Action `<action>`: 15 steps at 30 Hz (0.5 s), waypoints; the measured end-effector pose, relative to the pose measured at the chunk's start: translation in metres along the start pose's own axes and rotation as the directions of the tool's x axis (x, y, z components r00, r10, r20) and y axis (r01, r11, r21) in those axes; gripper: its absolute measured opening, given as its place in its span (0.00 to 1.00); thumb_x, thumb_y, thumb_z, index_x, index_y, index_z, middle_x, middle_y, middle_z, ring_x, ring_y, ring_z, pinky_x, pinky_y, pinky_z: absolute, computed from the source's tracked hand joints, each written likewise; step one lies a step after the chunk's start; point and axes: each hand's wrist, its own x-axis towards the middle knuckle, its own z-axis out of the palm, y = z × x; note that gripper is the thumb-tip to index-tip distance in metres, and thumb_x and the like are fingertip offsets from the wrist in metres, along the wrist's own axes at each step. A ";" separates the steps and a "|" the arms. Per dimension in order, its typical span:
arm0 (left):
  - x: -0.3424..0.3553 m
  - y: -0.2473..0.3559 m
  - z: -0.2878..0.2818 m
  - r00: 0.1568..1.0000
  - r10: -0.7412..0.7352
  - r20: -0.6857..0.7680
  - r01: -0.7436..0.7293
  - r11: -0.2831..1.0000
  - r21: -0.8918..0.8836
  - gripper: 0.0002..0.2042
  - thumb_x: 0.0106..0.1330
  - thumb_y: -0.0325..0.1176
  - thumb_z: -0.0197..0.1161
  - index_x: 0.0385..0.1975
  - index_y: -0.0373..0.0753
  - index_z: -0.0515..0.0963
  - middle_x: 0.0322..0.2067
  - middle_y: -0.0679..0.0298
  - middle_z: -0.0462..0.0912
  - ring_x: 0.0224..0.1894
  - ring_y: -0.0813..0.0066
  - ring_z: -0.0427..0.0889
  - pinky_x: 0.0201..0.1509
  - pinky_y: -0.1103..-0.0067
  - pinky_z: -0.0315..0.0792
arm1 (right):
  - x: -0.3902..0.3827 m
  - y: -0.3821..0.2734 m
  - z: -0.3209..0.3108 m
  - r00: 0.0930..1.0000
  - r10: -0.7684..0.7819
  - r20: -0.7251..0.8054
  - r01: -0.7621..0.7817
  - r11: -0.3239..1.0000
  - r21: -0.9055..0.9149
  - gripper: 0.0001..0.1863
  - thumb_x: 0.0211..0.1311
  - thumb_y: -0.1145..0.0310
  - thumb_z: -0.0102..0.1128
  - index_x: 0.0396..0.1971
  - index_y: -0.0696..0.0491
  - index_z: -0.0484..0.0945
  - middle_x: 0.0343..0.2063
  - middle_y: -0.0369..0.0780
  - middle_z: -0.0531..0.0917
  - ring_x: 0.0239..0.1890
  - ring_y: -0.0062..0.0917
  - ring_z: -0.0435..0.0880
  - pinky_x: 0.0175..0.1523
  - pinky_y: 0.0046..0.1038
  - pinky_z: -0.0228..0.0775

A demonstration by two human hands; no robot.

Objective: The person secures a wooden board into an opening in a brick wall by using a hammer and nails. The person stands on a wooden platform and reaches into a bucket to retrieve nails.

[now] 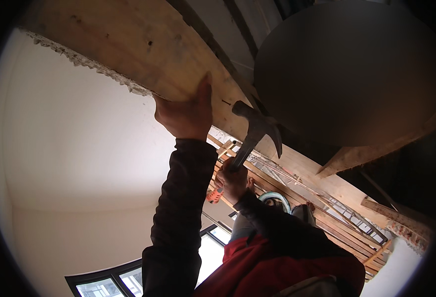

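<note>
My left hand [186, 115] is closed round the lower edge of a wide wooden board [129, 37], thumb up on its face and fingers hidden behind. A nail [226, 102] sticks out of the board, just right of that thumb. In my right hand [232, 180] is a claw hammer [251, 120], gripped by its dark handle. Its striking face is close to the nail; whether they touch I cannot tell. The claw curves down to the right. Below the right fist shows an orange piece [214, 195], perhaps the handle's end.
Wooden slats [327, 225] lie far below, with a ladder [359, 218] and a pale blue-green ring shape [276, 198] there. A rough plaster edge [92, 62] runs along the board. Timber [376, 153] angles off at right. Dark-framed windows [114, 277] stand lower left. A blurred disc covers the upper right.
</note>
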 end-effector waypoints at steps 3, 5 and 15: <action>-0.001 0.001 -0.002 1.000 -0.023 0.012 0.023 0.999 0.028 0.34 0.43 0.40 0.80 0.47 0.29 0.72 0.39 0.48 0.83 0.41 0.52 0.85 0.46 0.67 0.78 | -0.009 -0.012 -0.006 0.998 -0.015 0.054 0.019 0.998 -0.067 0.09 0.59 0.83 0.48 0.29 0.52 0.64 0.15 0.32 0.64 0.15 0.18 0.64 0.22 0.24 0.59; -0.001 0.003 0.001 0.999 -0.033 0.007 0.033 0.999 0.015 0.34 0.42 0.39 0.80 0.47 0.29 0.72 0.39 0.49 0.83 0.41 0.52 0.85 0.46 0.67 0.78 | -0.008 -0.002 -0.008 0.959 -0.260 0.115 0.262 0.965 -0.005 0.09 0.59 0.83 0.48 0.29 0.51 0.64 0.15 0.32 0.64 0.16 0.17 0.65 0.22 0.24 0.59; -0.001 0.003 -0.005 0.999 -0.038 0.000 0.038 0.998 0.043 0.35 0.42 0.39 0.80 0.48 0.29 0.71 0.39 0.48 0.83 0.41 0.51 0.85 0.46 0.67 0.78 | -0.012 -0.010 -0.004 0.968 -0.229 0.099 0.229 0.973 0.005 0.12 0.56 0.86 0.47 0.24 0.50 0.63 0.15 0.33 0.63 0.17 0.19 0.65 0.23 0.23 0.60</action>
